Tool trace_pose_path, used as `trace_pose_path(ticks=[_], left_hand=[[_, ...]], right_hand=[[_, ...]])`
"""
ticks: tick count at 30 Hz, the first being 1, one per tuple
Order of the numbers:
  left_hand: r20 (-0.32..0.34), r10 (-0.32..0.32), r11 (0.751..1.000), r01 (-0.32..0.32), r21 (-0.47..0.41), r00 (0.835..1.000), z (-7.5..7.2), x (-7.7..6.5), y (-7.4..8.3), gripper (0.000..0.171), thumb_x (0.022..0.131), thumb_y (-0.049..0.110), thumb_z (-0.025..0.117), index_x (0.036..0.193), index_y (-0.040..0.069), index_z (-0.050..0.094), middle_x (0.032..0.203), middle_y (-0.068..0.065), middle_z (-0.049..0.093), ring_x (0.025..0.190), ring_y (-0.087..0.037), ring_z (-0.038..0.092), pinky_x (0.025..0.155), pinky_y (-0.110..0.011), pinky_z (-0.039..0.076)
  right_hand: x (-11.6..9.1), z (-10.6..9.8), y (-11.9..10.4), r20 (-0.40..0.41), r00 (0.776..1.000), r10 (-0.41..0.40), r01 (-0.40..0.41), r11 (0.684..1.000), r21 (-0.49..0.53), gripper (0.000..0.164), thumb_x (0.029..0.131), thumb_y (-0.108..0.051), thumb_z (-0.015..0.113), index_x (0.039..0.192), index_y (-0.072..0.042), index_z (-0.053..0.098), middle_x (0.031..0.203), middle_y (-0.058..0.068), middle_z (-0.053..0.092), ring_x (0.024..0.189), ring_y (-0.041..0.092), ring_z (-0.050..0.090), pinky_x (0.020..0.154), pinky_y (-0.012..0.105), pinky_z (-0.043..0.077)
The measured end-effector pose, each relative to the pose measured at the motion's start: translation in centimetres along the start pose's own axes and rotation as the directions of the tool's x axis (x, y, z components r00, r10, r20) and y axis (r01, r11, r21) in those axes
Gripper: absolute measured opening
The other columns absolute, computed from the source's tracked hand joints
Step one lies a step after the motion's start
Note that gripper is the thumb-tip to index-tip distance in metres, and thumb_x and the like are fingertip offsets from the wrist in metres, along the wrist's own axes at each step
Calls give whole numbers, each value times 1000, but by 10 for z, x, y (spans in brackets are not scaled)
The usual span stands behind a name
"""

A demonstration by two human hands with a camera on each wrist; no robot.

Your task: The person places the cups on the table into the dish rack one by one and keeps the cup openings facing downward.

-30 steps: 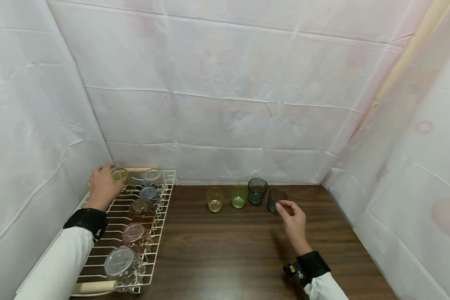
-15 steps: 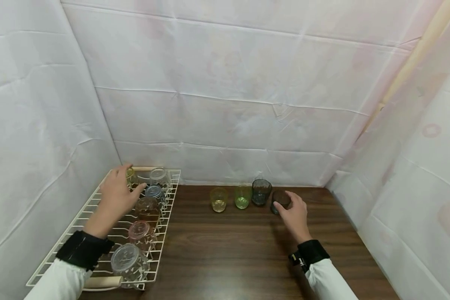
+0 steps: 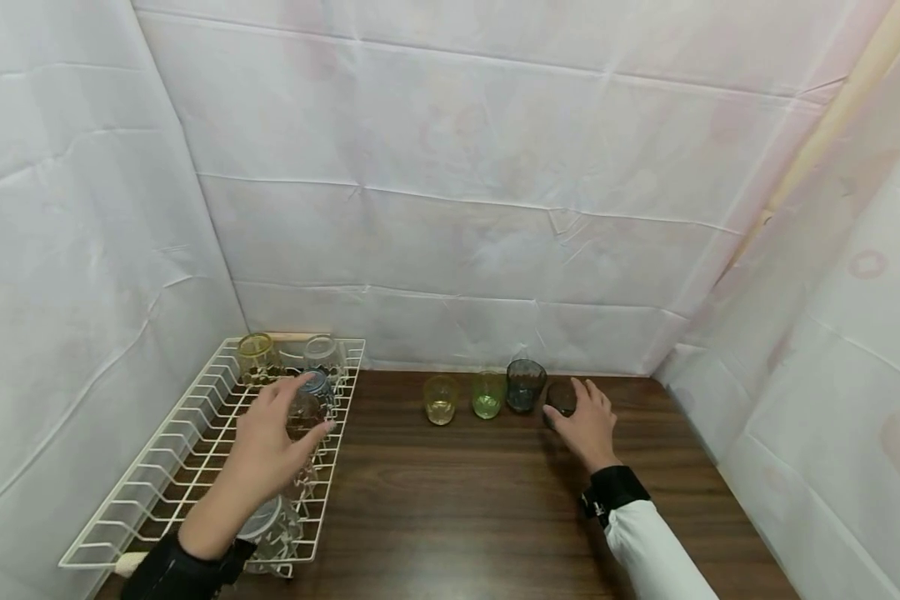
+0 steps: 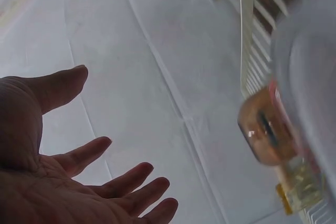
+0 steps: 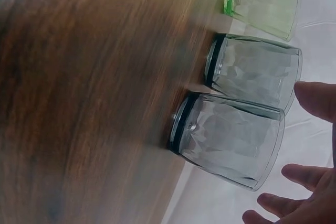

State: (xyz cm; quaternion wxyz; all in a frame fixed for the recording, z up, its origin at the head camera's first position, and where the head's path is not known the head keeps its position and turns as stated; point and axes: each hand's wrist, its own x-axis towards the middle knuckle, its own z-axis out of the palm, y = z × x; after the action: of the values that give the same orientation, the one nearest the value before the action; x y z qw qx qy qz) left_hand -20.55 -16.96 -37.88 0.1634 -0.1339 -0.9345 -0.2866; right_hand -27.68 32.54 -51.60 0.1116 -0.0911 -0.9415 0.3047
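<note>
My left hand (image 3: 266, 446), thumb and fingers spread, hovers above the right side of the white wire rack and holds nothing. Below it, a brown glass (image 3: 305, 414) and a blue glass (image 3: 317, 385) are partly covered; a pink glass is mostly hidden. In the left wrist view a large clear glass (image 4: 310, 72) blurs close by. My right hand (image 3: 591, 427) is at the rightmost dark grey glass (image 5: 231, 140), thumb and fingers spread about its rim. A second dark grey glass (image 5: 257, 69) and a green glass (image 5: 265, 4) stand beside it.
The wire rack (image 3: 131, 504) fills the left of the table (image 3: 450, 500). A yellow glass (image 3: 257, 357) and a clear glass (image 3: 325, 353) sit at its back, upside down. Another yellow glass (image 3: 440, 402) stands left of the green one. White sheeting (image 3: 450, 242) hangs behind.
My left hand has come away from the yellow glass at the rack's back corner, moving forward and right over the other glasses. My right hand's fingers have spread wider at the grey glass.
</note>
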Motion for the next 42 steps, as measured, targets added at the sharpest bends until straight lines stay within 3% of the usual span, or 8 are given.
trace_pose_path(ticks=[4, 9, 18, 27, 42], left_hand=[[-19, 33, 999, -33, 2, 999, 8, -17, 7, 75, 90, 30, 87, 152, 6, 54, 149, -32, 55, 136, -55, 54, 102, -83, 41], [-40, 26, 999, -27, -28, 999, 17, -34, 12, 73, 87, 31, 89, 149, 8, 58, 148, -29, 58, 133, -52, 58, 101, -79, 43], [-60, 36, 997, -40, -67, 998, 33, -57, 16, 72, 84, 29, 92, 147, 12, 61, 143, -23, 64, 131, -50, 61, 100, -77, 44], [-45, 30, 996, -33, -78, 999, 40, -69, 20, 74, 82, 29, 92, 148, 17, 60, 143, -18, 64, 132, -47, 60, 101, -73, 44], [-33, -10, 994, 6, -105, 999, 38, -80, 18, 74, 84, 33, 91, 150, 21, 58, 146, -13, 63, 137, -45, 57, 104, -72, 44]], right_hand=[[3, 0, 0, 28, 999, 16, -15, 1000, -18, 86, 101, -45, 68, 167, -5, 31, 174, 33, 18, 158, 59, 16, 122, 82, 16], [6, 2, 2, 37, 999, 22, -20, 998, -54, 83, 102, -43, 67, 165, -2, 32, 171, 34, 24, 157, 59, 21, 123, 80, 19], [7, 2, 2, 36, 999, 26, -23, 997, -75, 76, 103, -33, 67, 161, 5, 37, 164, 36, 33, 151, 59, 29, 123, 72, 32], [8, 1, 1, 67, 996, 54, -49, 997, -67, 74, 103, -28, 68, 162, 4, 36, 162, 37, 33, 150, 58, 32, 118, 71, 39], [9, -4, -12, 140, 986, 88, -77, 993, -85, 90, 96, -31, 73, 163, 11, 27, 151, 41, 33, 143, 60, 37, 107, 67, 48]])
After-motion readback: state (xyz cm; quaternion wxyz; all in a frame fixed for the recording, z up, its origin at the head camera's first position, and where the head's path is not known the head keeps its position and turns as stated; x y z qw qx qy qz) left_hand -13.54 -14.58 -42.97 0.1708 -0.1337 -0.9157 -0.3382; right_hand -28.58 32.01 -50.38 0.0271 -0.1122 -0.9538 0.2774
